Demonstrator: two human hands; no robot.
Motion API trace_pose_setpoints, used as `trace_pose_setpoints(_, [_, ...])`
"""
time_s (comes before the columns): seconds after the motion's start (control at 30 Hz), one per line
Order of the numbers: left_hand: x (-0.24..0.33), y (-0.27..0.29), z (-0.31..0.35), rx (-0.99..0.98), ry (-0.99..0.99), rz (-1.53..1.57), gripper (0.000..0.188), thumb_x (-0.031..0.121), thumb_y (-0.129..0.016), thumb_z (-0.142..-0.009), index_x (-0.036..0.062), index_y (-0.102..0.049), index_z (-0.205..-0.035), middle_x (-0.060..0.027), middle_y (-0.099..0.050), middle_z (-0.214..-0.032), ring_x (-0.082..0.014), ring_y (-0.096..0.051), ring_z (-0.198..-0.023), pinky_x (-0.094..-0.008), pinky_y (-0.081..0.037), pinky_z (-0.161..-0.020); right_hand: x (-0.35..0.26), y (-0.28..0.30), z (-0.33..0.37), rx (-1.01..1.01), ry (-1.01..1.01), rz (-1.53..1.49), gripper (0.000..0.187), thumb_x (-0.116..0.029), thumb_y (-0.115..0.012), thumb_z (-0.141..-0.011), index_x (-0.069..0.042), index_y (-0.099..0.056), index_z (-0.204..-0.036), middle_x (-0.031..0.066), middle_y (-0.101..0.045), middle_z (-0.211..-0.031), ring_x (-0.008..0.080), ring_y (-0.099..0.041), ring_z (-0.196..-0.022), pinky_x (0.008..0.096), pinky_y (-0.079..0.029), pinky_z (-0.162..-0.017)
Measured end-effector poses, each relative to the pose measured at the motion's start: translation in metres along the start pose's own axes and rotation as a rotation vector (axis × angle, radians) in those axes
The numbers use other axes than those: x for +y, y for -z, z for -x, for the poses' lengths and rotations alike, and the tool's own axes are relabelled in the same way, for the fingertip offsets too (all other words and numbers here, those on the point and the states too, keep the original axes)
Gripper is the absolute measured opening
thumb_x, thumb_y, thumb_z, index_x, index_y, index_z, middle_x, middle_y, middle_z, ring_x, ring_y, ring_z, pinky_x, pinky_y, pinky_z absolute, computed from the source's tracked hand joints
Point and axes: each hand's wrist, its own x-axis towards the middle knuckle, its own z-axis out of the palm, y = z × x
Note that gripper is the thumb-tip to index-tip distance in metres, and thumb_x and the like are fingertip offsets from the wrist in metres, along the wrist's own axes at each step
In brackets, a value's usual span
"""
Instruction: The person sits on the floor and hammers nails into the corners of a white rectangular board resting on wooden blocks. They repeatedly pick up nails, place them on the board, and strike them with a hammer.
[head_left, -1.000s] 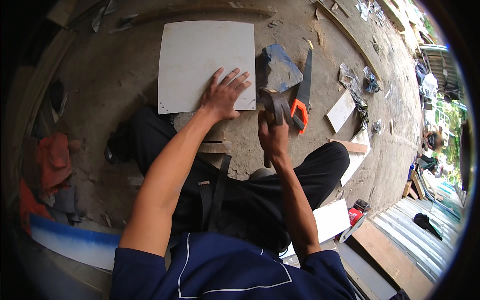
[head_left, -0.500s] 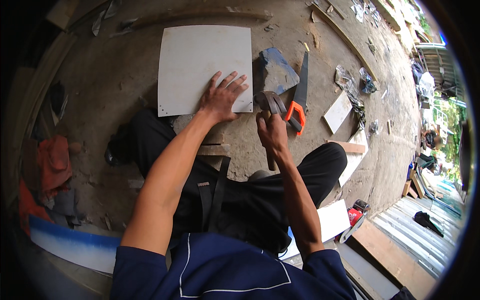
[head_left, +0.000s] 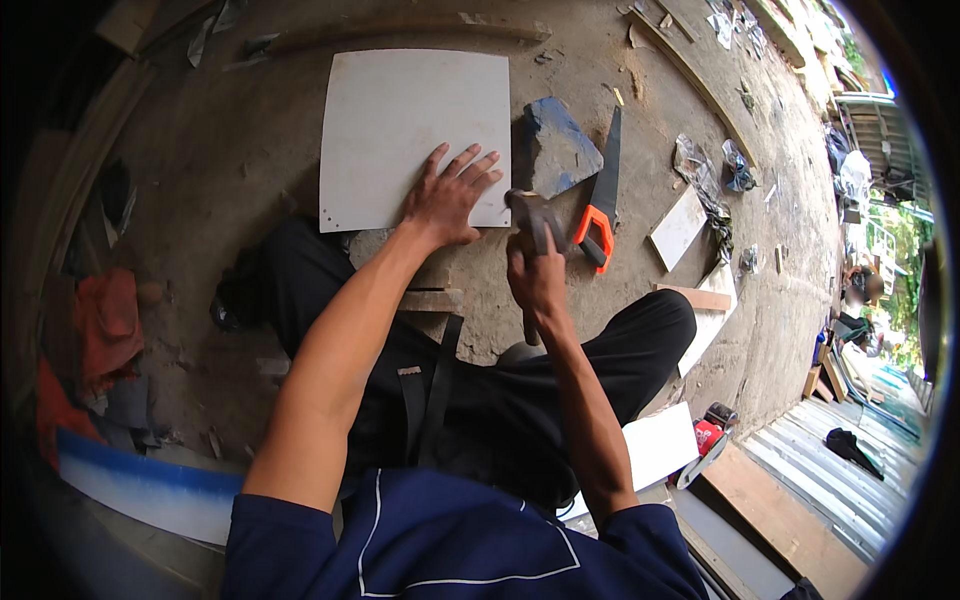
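A square white board (head_left: 400, 110) lies in front of me, with a few small dark marks at its near left corner. My left hand (head_left: 450, 200) rests flat on its near right part, fingers spread. My right hand (head_left: 540, 275) is closed around the handle of a claw hammer (head_left: 535, 218). The hammer's head is at the board's near right corner; whether it touches the board, I cannot tell. To the right of the hammer lies a handsaw (head_left: 603, 190) with an orange and black handle. A blue-stained stone block (head_left: 560, 148) sits between board and saw.
A small white offcut (head_left: 679, 228) and crumpled plastic (head_left: 738, 165) lie on the floor at right. A wood strip (head_left: 695, 298) is beside my right knee. Long timbers (head_left: 400, 32) lie along the far side. Orange cloth (head_left: 105, 325) is heaped at left.
The hammer and my right hand have shifted slightly left, and the hammer head has turned toward the board's corner. My left hand stays flat on the board.
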Motion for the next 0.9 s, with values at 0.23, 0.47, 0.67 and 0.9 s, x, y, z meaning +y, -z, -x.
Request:
trace_pose_setpoints(0.23, [0.003,0.002,0.000,-0.088,0.008,-0.068,0.090,0.046,-0.083,-0.064,0.0227,-0.046,-0.142,0.0039,-0.035,-0.157,-0.0186,-0.027,-0.148,-0.0518,-0.010,-0.123,-0.007,0.005,-0.005,0.014,-0.091,0.000,0.044,-0.010,-0.055,-0.091,-0.005,-0.052,-0.134,0.0308,-0.065,-0.090,0.0513,-0.063,-0.085,0.0511,-0.051,-0.079])
trace_pose_setpoints(0.47, [0.001,0.003,0.001,-0.060,0.013,-0.026,0.092,0.044,-0.085,-0.062,0.0238,-0.045,-0.142,0.0036,-0.035,-0.157,-0.0179,-0.026,-0.148,-0.0510,-0.010,-0.124,-0.009,0.011,-0.010,-0.141,-0.276,0.051,0.047,-0.011,-0.056,-0.090,-0.008,-0.051,-0.136,0.0324,-0.065,-0.089,0.0511,-0.063,-0.087,0.0522,-0.051,-0.075])
trace_pose_setpoints(0.67, [-0.001,0.001,-0.005,-0.007,0.007,-0.017,0.097,0.042,-0.087,-0.059,0.0237,-0.044,-0.143,0.0041,-0.034,-0.158,-0.0176,-0.026,-0.148,-0.0504,-0.010,-0.124,0.000,-0.002,-0.004,-0.064,-0.193,-0.047,0.043,-0.011,-0.055,-0.091,-0.007,-0.051,-0.134,0.0334,-0.064,-0.090,0.0526,-0.062,-0.084,0.0538,-0.049,-0.072])
trace_pose_setpoints(0.9, [0.002,0.008,-0.004,-0.086,0.004,-0.092,0.095,0.043,-0.088,-0.059,0.0235,-0.047,-0.142,0.0030,-0.035,-0.158,-0.0181,-0.025,-0.149,-0.0515,-0.011,-0.124,-0.002,0.002,-0.011,-0.104,-0.283,0.016,0.044,-0.012,-0.056,-0.091,-0.009,-0.051,-0.134,0.0329,-0.065,-0.094,0.0519,-0.063,-0.091,0.0533,-0.050,-0.076])
